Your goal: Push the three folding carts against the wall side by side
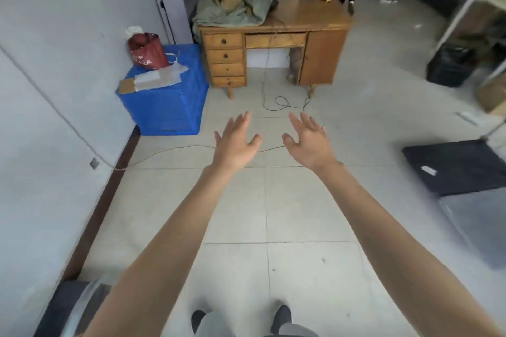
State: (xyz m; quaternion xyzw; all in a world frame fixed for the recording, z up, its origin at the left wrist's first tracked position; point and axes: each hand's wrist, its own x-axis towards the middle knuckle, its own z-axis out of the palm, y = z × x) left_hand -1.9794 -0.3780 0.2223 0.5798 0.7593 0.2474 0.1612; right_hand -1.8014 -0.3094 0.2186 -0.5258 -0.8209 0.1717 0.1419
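My left hand [235, 142] and my right hand [308, 142] are stretched out in front of me over the tiled floor, fingers spread, holding nothing. A black flat platform with a grey part below it [454, 167] lies at the right edge; it may be a folding cart. Another dark and grey object [74, 306] shows at the bottom left beside the white wall [54, 76]; I cannot tell what it is. Neither hand touches either one.
A blue plastic crate [167, 109] with a red bag [146, 52] on top stands against the left wall. A wooden desk [273, 44] with a cloth pile stands behind it. A thin cable [273, 101] runs across the floor. A dark bin [451, 63] sits far right.
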